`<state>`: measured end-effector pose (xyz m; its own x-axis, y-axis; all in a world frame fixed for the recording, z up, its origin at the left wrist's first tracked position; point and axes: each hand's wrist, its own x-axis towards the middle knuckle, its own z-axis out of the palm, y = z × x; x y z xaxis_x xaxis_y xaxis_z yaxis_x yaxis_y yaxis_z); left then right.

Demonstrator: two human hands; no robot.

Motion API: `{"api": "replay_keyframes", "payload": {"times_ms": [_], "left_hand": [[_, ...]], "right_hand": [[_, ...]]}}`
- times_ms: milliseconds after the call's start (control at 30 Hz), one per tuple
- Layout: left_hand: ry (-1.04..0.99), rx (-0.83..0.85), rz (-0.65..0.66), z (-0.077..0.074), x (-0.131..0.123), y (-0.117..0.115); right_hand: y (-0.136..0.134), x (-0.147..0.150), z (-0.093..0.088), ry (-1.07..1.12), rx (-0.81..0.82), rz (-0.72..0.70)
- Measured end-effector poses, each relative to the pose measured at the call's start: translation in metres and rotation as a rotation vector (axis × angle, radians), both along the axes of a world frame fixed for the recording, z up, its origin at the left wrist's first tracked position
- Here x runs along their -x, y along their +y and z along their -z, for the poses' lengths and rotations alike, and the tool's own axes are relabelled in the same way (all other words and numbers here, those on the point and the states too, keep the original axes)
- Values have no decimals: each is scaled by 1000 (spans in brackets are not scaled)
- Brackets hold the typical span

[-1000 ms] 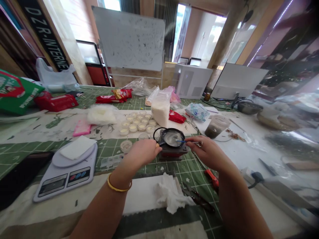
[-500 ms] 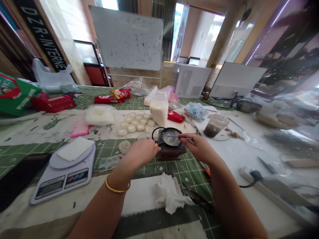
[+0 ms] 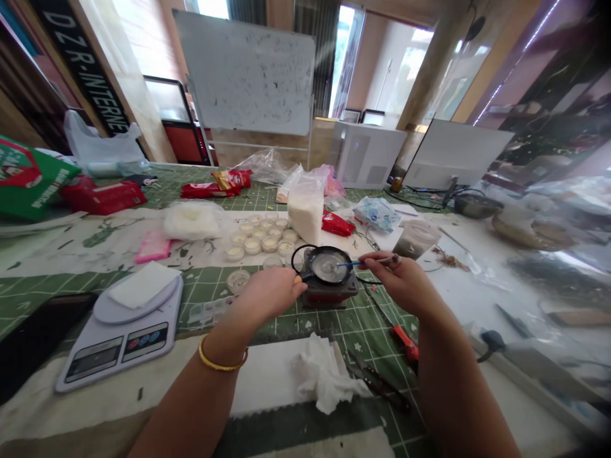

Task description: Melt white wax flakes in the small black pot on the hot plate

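A small black pan [image 3: 329, 264] rests on a compact dark-red burner [image 3: 329, 298] and holds a cloudy whitish liquid. My left hand [image 3: 272, 291] is closed around the pan's handle on its left side. Between the fingers of my right hand [image 3: 394, 277] is a thin blue stick [image 3: 353, 263], its tip in the liquid. What the stick's end looks like under the liquid cannot be made out. Left of the pan stand several small clear cups [image 3: 260, 240] with pale creamy contents, and a clear cup [image 3: 238, 280] sits near my left hand.
A kitchen scale [image 3: 128, 324] with folded white paper stands at left. Crumpled tissue [image 3: 324, 375], black-handled pliers [image 3: 382, 381] and a red-handled screwdriver [image 3: 405, 342] lie in front. Behind the pan are a bag of white granules [image 3: 305, 213] and a plastic cup [image 3: 416, 240]. A power strip [image 3: 515, 375] is at right.
My right hand has moved right and slightly back from the pan with the stick, whose tip stays in the liquid. My left hand keeps its hold on the handle.
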<state>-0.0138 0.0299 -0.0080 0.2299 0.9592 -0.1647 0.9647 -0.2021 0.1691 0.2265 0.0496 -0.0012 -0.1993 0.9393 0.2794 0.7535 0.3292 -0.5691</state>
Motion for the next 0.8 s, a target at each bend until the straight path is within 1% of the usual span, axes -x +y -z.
{"api": "replay_keyframes", "payload": {"times_ms": [100, 167, 233, 367, 467, 600, 700, 800], "left_hand": [[-3, -1, -13, -1, 0, 0], [-2, 4, -27, -1, -1, -1], [3, 7, -30, -1, -1, -1], [-2, 6, -23, -1, -1, -1], [-5, 8, -18, -1, -1, -1], [-4, 4, -19, -2, -1, -1], [-4, 11, -21, -2, -1, -1], [-5, 6, -15, -2, -1, -1]], "right_hand": [[-1, -5, -2, -33, -22, 47], [-3, -6, -3, -65, -5, 4], [-4, -5, -3, -52, 6, -42], [-3, -3, -1, -65, -39, 14], [-2, -1, 1, -65, 0, -35], [1, 0, 3, -82, -60, 36], [3, 0, 4, -82, -16, -16], [3, 1, 4, -64, -39, 35]]}}
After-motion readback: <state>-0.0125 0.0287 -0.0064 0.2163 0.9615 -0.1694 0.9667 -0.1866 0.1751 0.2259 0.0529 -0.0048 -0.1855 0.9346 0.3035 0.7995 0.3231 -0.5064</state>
